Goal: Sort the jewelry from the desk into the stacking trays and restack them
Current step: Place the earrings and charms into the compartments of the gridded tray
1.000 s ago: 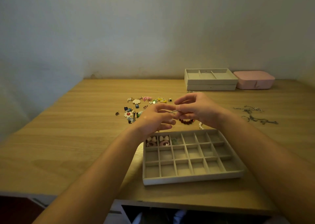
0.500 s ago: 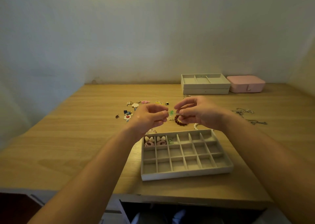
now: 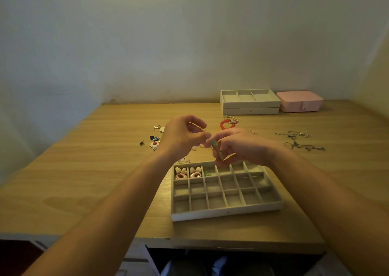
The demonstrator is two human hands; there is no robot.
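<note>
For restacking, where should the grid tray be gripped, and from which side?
Probably grip the grid tray by its two short end walls, coming in from left and right, kept level: it is shallow and open-topped, with jewelry lying in its back-left cells.

Three grey stacking trays were counted: one eighteen-compartment tray (image 3: pixel 227 212) in front and two stacked trays (image 3: pixel 250 108) behind. One pink jewelry box (image 3: pixel 299 104) was seen. Four cream hearts (image 3: pixel 181 170), two pink hoops (image 3: pixel 181 176) and one green charm (image 3: pixel 207 173) were counted inside the front tray; a second green charm (image 3: pixel 214 143) was held above it. The loose charms (image 3: pixel 155 143) could not be counted.
</note>
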